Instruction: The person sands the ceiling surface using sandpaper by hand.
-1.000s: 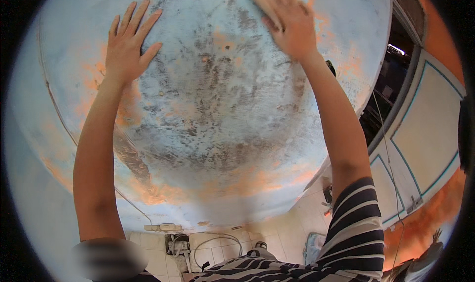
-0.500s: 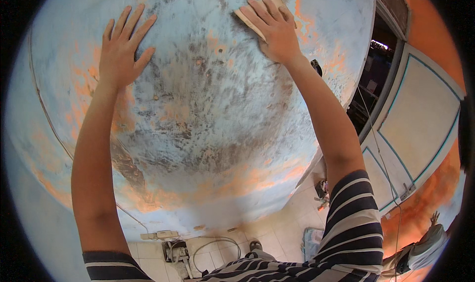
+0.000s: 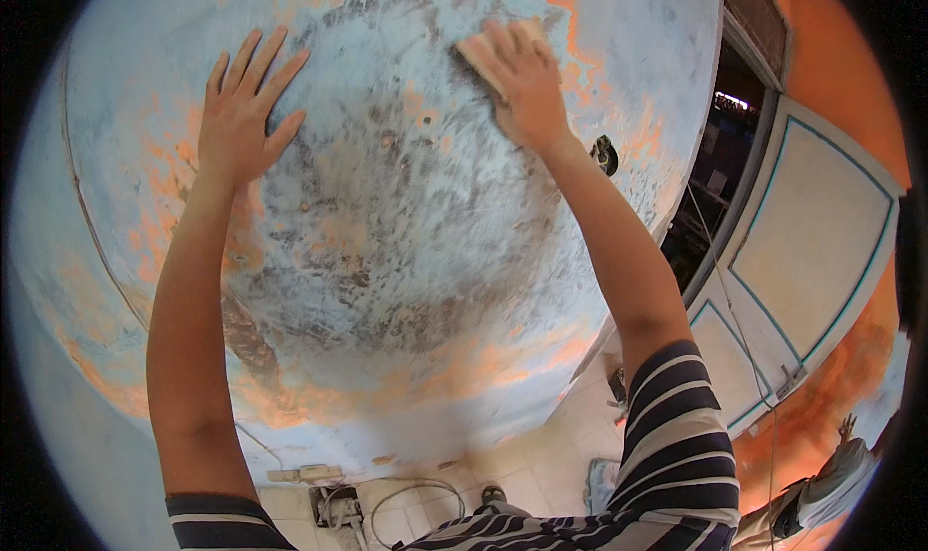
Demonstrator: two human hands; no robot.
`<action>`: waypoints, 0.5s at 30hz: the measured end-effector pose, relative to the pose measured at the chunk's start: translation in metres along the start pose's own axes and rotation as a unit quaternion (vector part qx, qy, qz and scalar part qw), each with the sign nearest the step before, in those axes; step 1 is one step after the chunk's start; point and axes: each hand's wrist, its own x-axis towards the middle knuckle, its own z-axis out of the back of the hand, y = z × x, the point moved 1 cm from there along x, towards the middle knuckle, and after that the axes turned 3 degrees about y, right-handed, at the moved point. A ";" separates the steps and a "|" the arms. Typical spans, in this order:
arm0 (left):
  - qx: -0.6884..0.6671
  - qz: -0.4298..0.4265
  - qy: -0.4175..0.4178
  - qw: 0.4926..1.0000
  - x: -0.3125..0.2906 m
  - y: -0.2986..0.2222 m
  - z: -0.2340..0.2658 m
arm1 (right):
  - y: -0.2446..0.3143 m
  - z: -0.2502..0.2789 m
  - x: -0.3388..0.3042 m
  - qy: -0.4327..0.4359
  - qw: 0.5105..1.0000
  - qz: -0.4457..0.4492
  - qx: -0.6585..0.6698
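My left hand (image 3: 235,130) rests flat on a pale blue wall (image 3: 387,222), fingers spread and nothing held. Against the upper part of the same wall, my right hand (image 3: 532,92) presses a flat tan sandpaper pad (image 3: 474,58); its fingers lie over the pad and are smeared by motion. Between my hands the paint is worn, with dark grey smudges and orange patches showing through. A small dark hole (image 3: 426,120) shows in the wall between them. Close to my right wrist sits a black fitting (image 3: 606,155) on the wall.
A thin cable (image 3: 87,213) runs down the wall at left to a socket strip (image 3: 305,474). Below lie a coiled hose or cord (image 3: 411,483) and a dark box (image 3: 333,506) on the tiled floor. A door (image 3: 812,232) stands at right; another person (image 3: 836,488) is at lower right.
My right hand has slid slightly left across the wall with the pad, leaving more of the black fitting showing. My left hand keeps its place; the whole view has shifted a little.
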 end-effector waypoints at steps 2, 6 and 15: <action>0.006 0.013 0.020 1.000 -0.001 -0.002 0.002 | -0.001 -0.002 -0.006 0.015 0.999 0.033 0.030; -0.013 0.011 0.012 1.000 -0.002 -0.002 0.005 | -0.011 -0.002 0.004 -0.056 0.994 -0.089 0.036; -0.002 -0.016 0.032 0.999 -0.003 0.001 0.006 | -0.012 0.002 -0.006 -0.016 0.997 -0.057 0.050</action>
